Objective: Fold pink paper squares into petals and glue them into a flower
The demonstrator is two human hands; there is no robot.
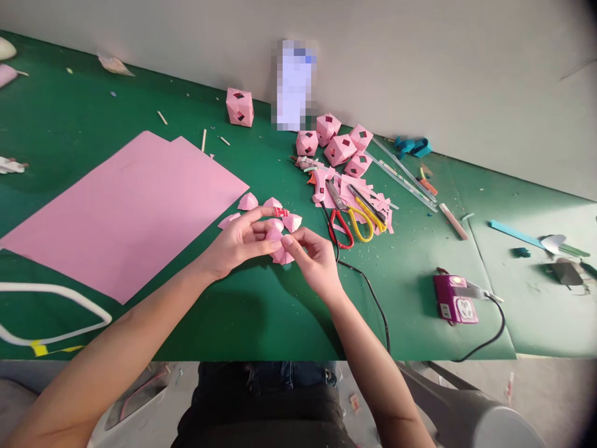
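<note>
Between my two hands is a small folded pink paper piece [281,254], pinched from both sides. My left hand [240,242] grips its left side with the thumb in front; a red-and-white band is around one of its fingers. From the right, my right hand [317,261] holds the same piece between thumb and forefinger. Several similar folded pink pieces lie just beyond my fingers, among them a pointed one [248,201] and another [292,222]. Part of the held piece is hidden by my fingers.
Large pink paper sheets [116,218] lie at left. Right of my hands are a pink glue gun [319,185], red-handled scissors [342,230], yellow-handled scissors [361,225] and paper strips [380,202]. Finished pink paper balls [340,150] sit behind. A black cord [373,289] runs toward the front edge.
</note>
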